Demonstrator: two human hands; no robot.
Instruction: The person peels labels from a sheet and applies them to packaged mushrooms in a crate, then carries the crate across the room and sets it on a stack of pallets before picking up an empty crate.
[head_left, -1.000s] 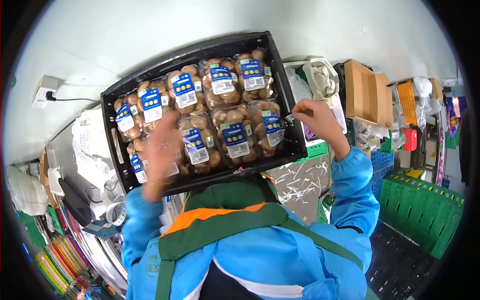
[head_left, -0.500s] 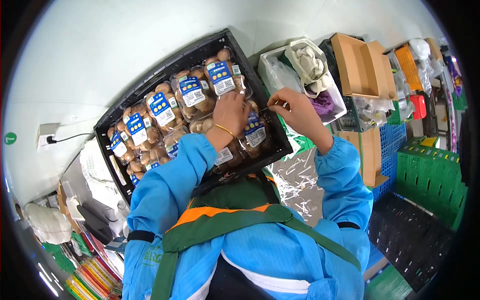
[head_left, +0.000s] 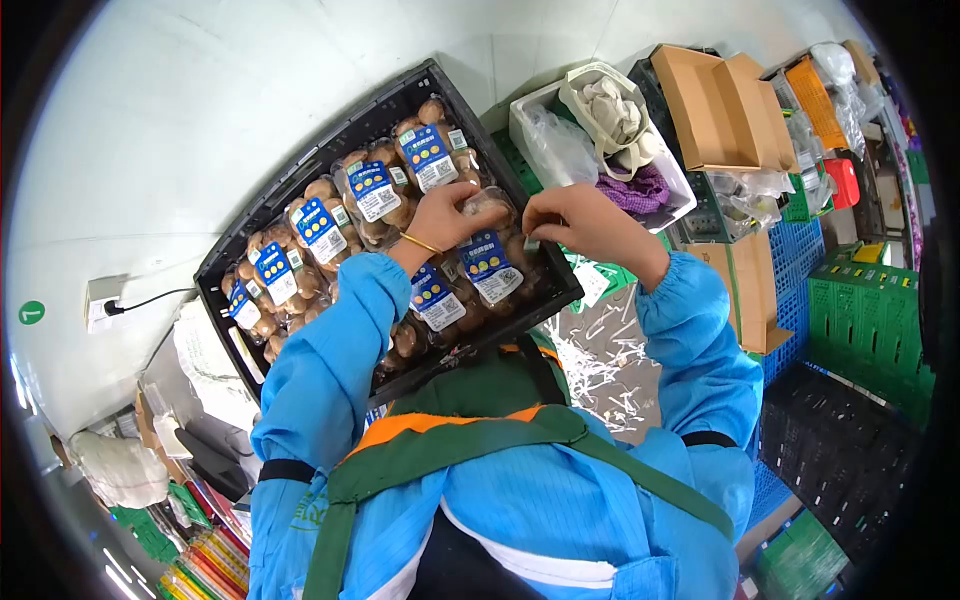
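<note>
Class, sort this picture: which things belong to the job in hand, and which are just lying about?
In hand: left hand; right hand; mushroom pack; labelled packs; black crate.
Lying about: cardboard box; green crates; wall socket; paper scraps.

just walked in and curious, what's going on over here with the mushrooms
A person in a blue coat leans over a black crate filled with wrapped mushroom packs that carry blue labels. Their left hand grips one pack inside the crate. The right hand pinches a small tag in its fingers right beside that pack.
</note>
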